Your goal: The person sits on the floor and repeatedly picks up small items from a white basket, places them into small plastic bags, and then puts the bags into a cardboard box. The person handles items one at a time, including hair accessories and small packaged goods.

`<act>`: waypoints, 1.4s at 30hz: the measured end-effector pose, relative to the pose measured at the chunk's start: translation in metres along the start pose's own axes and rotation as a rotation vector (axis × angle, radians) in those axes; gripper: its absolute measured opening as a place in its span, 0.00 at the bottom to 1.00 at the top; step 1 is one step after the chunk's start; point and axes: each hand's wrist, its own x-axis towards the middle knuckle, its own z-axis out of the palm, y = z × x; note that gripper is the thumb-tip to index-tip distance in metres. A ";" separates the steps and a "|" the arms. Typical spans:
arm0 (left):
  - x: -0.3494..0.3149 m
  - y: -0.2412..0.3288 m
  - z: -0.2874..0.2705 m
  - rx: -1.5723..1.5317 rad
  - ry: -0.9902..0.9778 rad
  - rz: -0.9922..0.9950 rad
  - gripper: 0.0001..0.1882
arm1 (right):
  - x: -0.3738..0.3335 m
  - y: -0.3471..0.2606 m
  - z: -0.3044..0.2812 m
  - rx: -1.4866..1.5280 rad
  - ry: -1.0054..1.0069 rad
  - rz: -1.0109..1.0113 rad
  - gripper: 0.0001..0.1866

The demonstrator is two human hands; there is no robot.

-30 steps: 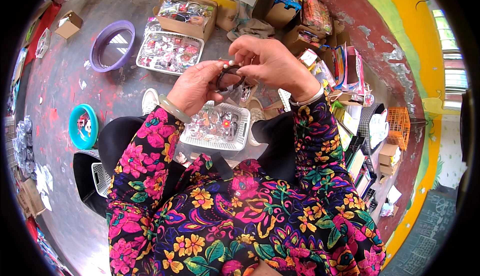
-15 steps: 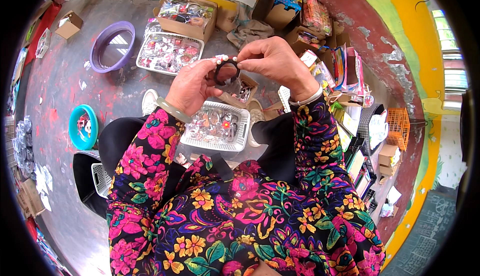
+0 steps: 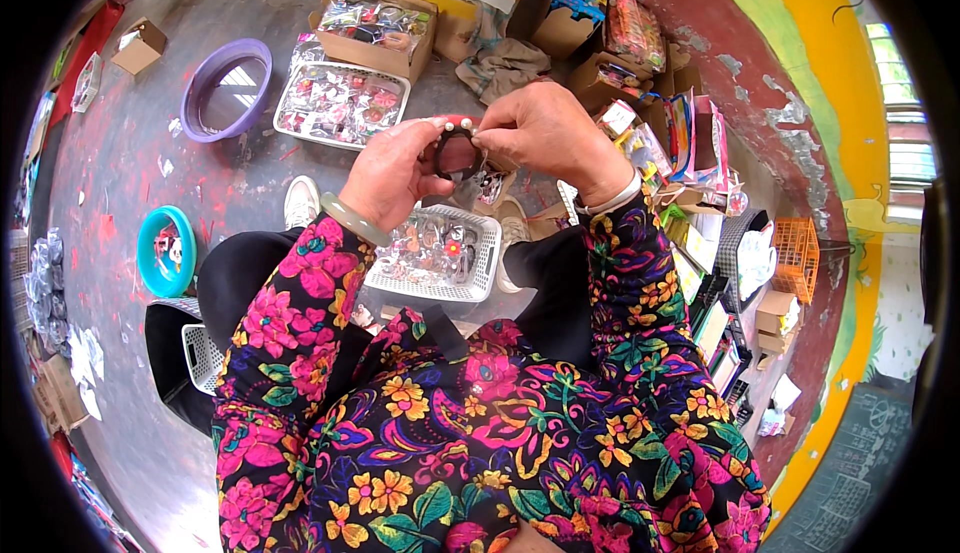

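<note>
Above the grey floor [image 3: 255, 178], the left hand [image 3: 388, 170] pinches the left side of a dark, roundish band [image 3: 458, 136]; the right hand [image 3: 555, 138] pinches its beaded upper right edge, so it lies between them, touching both.

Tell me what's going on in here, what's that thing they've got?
A person in a flowery top holds up a dark round band with white beads along its top. The left hand grips one side, and the right hand pinches near the beads with its fingers. Below sits a white basket of small packaged things. A purple basin is off to the left.
</note>
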 end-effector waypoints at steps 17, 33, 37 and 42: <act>0.005 -0.005 -0.007 -0.106 0.000 -0.010 0.12 | 0.006 -0.002 0.013 0.131 0.229 -0.270 0.06; 0.003 -0.005 -0.005 -0.101 -0.033 -0.003 0.12 | 0.008 0.002 0.015 -0.064 0.217 -0.414 0.05; 0.005 -0.010 -0.009 -0.123 -0.027 -0.010 0.12 | 0.007 -0.005 0.013 -0.135 0.216 -0.442 0.05; 0.009 -0.014 -0.011 -0.120 -0.025 -0.022 0.11 | 0.007 0.003 0.018 -0.124 0.189 -0.484 0.06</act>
